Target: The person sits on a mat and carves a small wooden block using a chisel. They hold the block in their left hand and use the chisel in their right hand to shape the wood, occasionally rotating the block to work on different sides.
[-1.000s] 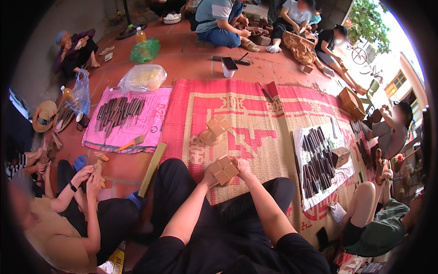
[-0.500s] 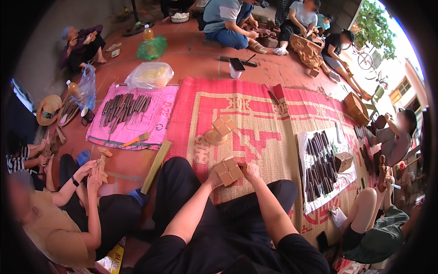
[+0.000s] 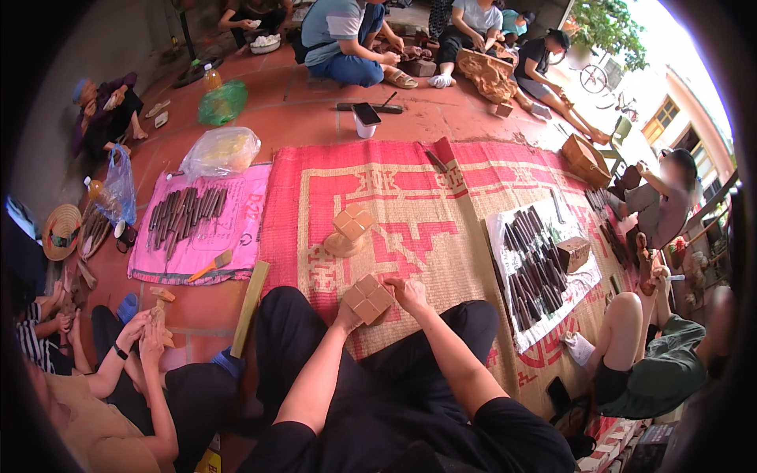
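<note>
Wooden block (image 3: 367, 299) hides left hand (image 3: 345, 317) fingers.

People are sitting and carving wood in an open courtyard workshop: a red woven mat (image 3: 410, 205) is lying on terracotta tiles, chisels (image 3: 185, 217) are spread on cloths, and carved blocks (image 3: 351, 225) are standing about.

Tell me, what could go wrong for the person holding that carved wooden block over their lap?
The square tan carved wooden block is held only at its edges by the left hand and right hand; it might slip onto the legs. The dark metal chisels lie near the right knee and could be knocked.
</note>
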A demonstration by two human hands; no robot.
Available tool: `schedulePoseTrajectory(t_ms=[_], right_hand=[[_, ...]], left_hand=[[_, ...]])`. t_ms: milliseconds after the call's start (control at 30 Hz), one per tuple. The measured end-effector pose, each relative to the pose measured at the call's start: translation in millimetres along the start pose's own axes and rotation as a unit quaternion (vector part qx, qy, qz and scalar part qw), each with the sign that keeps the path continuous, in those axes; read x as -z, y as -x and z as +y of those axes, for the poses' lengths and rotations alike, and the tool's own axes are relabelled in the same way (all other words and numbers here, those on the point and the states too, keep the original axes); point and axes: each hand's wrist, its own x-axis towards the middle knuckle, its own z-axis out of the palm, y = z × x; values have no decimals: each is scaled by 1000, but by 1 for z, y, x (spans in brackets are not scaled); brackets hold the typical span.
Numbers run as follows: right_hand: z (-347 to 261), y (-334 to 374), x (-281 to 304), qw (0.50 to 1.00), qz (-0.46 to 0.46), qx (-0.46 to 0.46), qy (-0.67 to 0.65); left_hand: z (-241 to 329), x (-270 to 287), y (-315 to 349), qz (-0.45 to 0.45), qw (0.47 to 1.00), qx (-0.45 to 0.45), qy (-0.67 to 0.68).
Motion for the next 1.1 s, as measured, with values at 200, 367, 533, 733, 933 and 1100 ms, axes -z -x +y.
schedulePoseTrajectory(t_ms=[200,367,533,733,933,1100], right_hand=[[-16,29,-8,999,36,17,-21],[5,23,-19,998,31,-46,1],[-39,35,6,999,17,-44,-13],[-17,36,3,997,-26,-74,28],[-39,41,-12,992,-25,-121,-10],[-3,37,-16,996,-14,-72,41]], left_hand=[[6,-4,4,11,998,-4,-65],[-3,-2,-1,-12,999,-33,-25],[-7,-2,4,18,1000,-23,-8],[-10,3,0,-1,1000,14,10],[-12,-2,3,43,999,-22,7],[-13,-2,1,44,998,-20,29]])
